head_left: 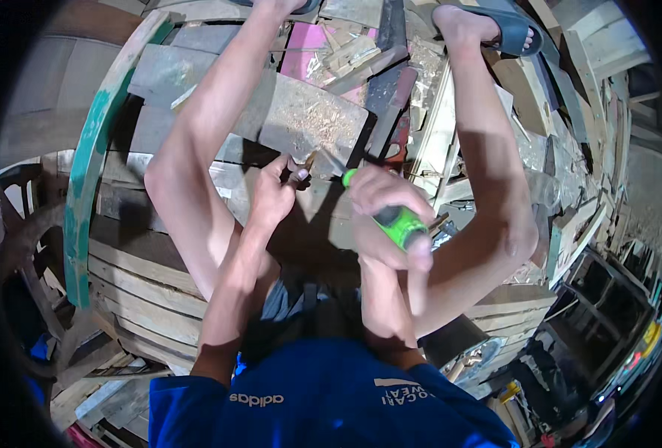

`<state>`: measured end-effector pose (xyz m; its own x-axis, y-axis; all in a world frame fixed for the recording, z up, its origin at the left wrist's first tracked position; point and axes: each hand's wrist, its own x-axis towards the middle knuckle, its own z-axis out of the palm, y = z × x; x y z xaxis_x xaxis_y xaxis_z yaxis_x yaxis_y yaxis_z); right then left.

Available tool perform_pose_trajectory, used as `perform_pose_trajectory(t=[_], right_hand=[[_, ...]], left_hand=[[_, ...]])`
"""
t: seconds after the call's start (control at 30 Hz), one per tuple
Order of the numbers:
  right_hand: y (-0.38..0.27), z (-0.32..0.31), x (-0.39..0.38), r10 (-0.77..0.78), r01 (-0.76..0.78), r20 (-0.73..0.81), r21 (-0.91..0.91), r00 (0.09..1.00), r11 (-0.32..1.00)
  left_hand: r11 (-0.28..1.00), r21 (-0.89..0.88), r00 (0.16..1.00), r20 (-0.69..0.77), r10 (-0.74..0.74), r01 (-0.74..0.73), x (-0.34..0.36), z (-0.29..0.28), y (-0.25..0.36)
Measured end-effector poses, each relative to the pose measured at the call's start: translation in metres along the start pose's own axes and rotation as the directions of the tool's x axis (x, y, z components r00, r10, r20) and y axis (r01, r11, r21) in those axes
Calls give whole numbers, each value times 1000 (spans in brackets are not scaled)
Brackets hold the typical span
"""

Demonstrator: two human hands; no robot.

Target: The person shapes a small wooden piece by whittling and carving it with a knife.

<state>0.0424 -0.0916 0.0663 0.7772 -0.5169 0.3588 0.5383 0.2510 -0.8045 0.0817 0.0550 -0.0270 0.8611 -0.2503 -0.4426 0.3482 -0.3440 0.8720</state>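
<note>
My right hand [382,193] is wrapped round the green and black handle [402,225] of a tool with a slim, tapering metal blade [334,160]. The hand is slightly blurred. Its blade points up and left, its tip close to a small brown wooden piece [311,160]. Pinched between thumb and fingers, that piece is in my left hand [275,190]; the fingers partly cover it. I cannot tell whether the blade touches the wood. Just beyond both hands lies a grey board [282,123] strewn with pale wood shavings [320,123].
A long dark tool with a red part [397,145], perhaps a saw, lies right of the board. Wood offcuts [353,56] rest on a pink sheet [301,63] farther off. A green-painted curved plank [96,142] rises at the left. Stacked planks [148,276] stand below it.
</note>
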Motion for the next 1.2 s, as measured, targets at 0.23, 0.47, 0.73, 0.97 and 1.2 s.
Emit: perform_pose_trajectory(t=[0.23,0.47,0.73,0.97,1.2], right_hand=[[27,1,3,76,-76,-8,-209,997,975],[17,-1,5,107,-108,-9,-114,994,988],[-4,-1,15,-27,27,49,0,998,1000],[-4,2,12,24,-21,36,-78,999,997],[35,-5,1,60,-25,137,-249,989,968]], left_hand=[[994,75,996,-1,86,-85,5,3,11],[997,75,999,41,25,-28,0,6,20],[990,126,998,37,60,-64,-2,2,16],[988,136,998,5,68,-68,0,-1,3],[987,123,994,47,99,-104,-1,3,19]])
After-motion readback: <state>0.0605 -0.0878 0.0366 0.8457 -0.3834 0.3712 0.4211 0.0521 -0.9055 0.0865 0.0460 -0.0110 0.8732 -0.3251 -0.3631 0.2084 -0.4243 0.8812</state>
